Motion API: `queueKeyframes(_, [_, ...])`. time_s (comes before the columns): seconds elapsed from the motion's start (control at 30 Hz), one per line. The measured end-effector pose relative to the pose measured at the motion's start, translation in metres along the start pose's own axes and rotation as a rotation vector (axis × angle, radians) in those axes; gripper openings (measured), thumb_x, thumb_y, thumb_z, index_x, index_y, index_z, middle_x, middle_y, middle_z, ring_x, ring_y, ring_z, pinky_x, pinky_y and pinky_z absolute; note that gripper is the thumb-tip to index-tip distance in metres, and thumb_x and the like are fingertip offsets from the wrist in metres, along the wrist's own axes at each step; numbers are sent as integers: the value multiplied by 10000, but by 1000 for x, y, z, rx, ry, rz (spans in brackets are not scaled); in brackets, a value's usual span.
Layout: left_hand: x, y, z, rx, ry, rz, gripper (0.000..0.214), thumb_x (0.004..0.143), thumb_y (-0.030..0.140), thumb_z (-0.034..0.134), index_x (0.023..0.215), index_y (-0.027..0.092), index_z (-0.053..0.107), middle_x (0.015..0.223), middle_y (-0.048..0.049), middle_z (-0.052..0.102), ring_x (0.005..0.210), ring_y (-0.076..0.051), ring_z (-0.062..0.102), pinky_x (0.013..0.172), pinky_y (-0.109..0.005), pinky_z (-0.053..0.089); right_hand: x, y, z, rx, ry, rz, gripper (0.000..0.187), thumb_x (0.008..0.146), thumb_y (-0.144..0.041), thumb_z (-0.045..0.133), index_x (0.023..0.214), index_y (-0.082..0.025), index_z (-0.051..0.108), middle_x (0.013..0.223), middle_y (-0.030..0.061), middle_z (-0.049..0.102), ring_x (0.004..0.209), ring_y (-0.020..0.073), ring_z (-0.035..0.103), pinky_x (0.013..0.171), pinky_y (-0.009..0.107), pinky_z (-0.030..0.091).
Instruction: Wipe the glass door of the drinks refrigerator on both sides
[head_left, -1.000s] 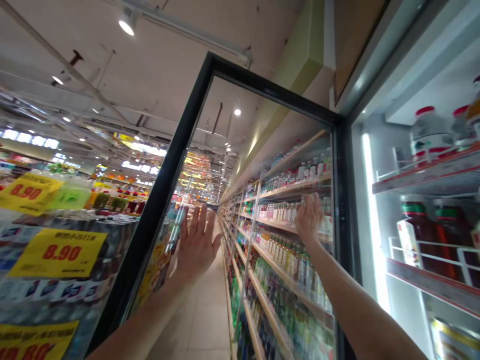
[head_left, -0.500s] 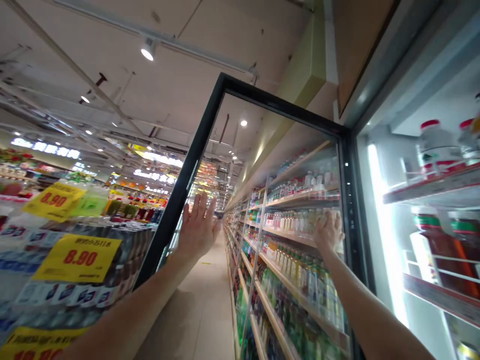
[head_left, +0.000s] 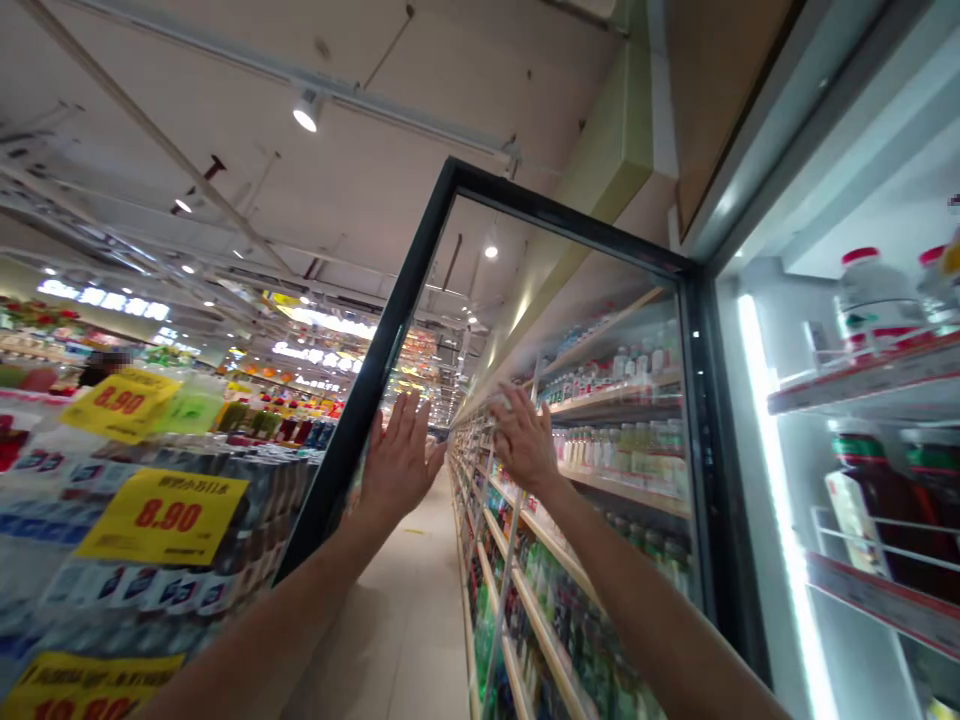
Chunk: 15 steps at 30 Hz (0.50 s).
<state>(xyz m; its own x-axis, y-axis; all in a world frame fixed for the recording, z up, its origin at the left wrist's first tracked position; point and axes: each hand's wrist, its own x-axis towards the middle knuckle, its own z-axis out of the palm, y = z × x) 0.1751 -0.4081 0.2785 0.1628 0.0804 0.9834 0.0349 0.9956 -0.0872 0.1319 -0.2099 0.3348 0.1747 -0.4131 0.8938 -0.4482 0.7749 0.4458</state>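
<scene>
A black-framed glass door [head_left: 411, 305] stands swung open in front of me, hinged on the right beside a lit cooler [head_left: 761, 400]. My left hand [head_left: 401, 460] is raised with its palm toward the glass, close to the door's outer upright. Its fingers are stretched out and hold nothing. Near the middle of the pane, my right hand [head_left: 525, 440] is up with its fingers apart and slightly bent. Nothing clear shows in it. Both hands appear to be at the glass, though actual contact is hard to make out. Shelves of bottles show through the pane.
Inside the cooler are red-capped bottles [head_left: 874, 290] and dark bottles [head_left: 870, 500] on wire-fronted shelves. On the left, stacked drinks carry yellow price signs [head_left: 161, 515]. A tiled aisle floor [head_left: 409, 600] runs ahead alongside long bottle shelves [head_left: 544, 600].
My right hand has moved left across the glass from near the hinge side to the middle of the pane. The left hand stays near the outer frame.
</scene>
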Motion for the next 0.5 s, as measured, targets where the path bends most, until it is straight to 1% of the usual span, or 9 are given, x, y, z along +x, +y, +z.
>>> queueKeyframes(0.1, [-3,-1,0,-22,39,-1,510,891,360,392,1328,96,399,1374,-181,444,1333,-270,334,1090,-470,230,18,30,-5,-2,191,426,438,859,-236,369,1282,-240,485,1451,85,351,1349,258,272,1073,584,181])
queueKeyframes(0.13, [-4,-2,-1,-36,50,9,500,892,345,393,1329,103,392,1366,-176,455,1334,-262,334,1093,-463,230,27,34,-5,2,228,525,440,860,-238,364,1283,-224,485,1453,98,344,1344,274,276,1067,601,181])
queueKeyframes(0.17, [-5,-3,-2,-54,62,20,495,892,330,393,1335,111,379,1364,-170,459,1337,-253,329,1095,-457,229,36,34,-4,10,233,568,440,860,-241,364,1282,-213,488,1454,104,341,1342,285,278,1064,610,184])
queueKeyframes(0.2, [-6,-4,-3,-74,77,27,494,893,319,392,1345,121,361,1368,-165,455,1342,-245,321,1098,-453,225,44,27,-2,20,204,549,438,861,-243,367,1281,-211,489,1456,101,340,1342,290,276,1064,609,192])
queueKeyframes(0.23, [-7,-5,-5,-101,94,29,499,895,312,387,1357,130,338,1379,-163,442,1347,-239,310,1099,-452,223,50,15,1,28,157,482,434,866,-244,368,1282,-219,487,1458,88,342,1346,285,272,1068,600,202])
queueKeyframes(0.3, [-8,-8,-8,-165,132,19,505,903,306,365,1377,147,295,1407,-161,399,1360,-233,284,1100,-452,222,55,-23,9,40,44,243,425,881,-255,368,1294,-256,468,1467,42,339,1359,257,253,1085,567,212])
queueKeyframes(0.4, [-9,-12,-13,-281,165,9,503,916,329,323,1389,169,265,1445,-152,331,1366,-234,263,1098,-454,235,53,-82,22,43,-22,-112,409,913,-305,350,1312,-278,437,1474,-7,334,1379,223,212,1112,525,188])
queueKeyframes(0.47, [-10,-14,-15,-347,172,20,509,920,359,306,1394,183,251,1461,-142,295,1366,-241,257,1097,-457,248,50,-102,27,54,-55,-284,401,922,-340,344,1304,-272,444,1470,-15,342,1378,211,212,1122,504,173])
queueKeyframes(0.5, [-10,-16,-15,-367,173,24,515,920,366,306,1399,189,240,1466,-138,282,1367,-243,252,1097,-455,253,49,-102,27,60,-65,-326,397,923,-344,347,1300,-274,450,1468,-15,347,1376,206,217,1124,499,164])
